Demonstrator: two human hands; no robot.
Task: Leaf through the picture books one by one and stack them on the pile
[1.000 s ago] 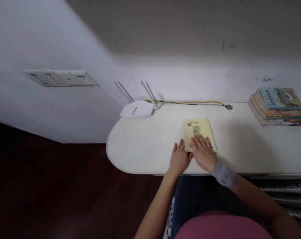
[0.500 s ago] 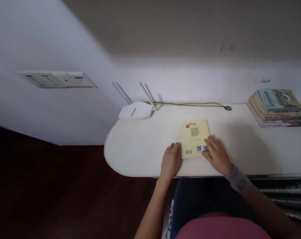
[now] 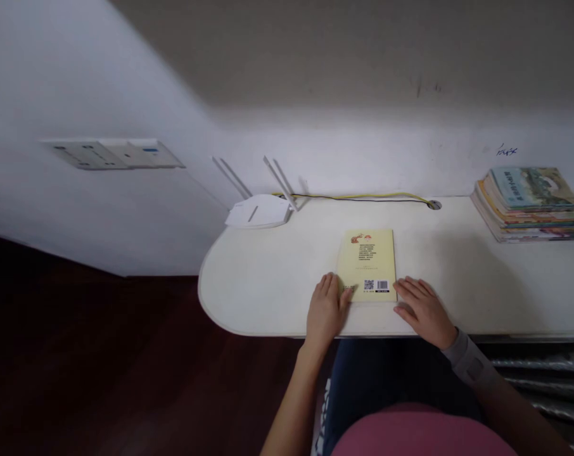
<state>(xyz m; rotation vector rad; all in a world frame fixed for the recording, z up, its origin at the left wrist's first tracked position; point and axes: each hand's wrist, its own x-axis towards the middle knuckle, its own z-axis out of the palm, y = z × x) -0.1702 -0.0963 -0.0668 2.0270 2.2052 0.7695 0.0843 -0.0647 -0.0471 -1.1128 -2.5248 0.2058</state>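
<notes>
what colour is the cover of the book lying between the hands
Pale yellow, with dark print and a barcode; the book shows in the head view.

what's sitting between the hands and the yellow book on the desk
Nothing visible. The yellow book lies flat on the white desk. The left hand touches its near left corner, and the right hand rests flat at its near right corner with only bare desk there.

Both forearms are stretched forward; the left hand [image 3: 325,306] and right hand [image 3: 423,309] are laid flat, palms down, fingers extended, well apart.
</notes>
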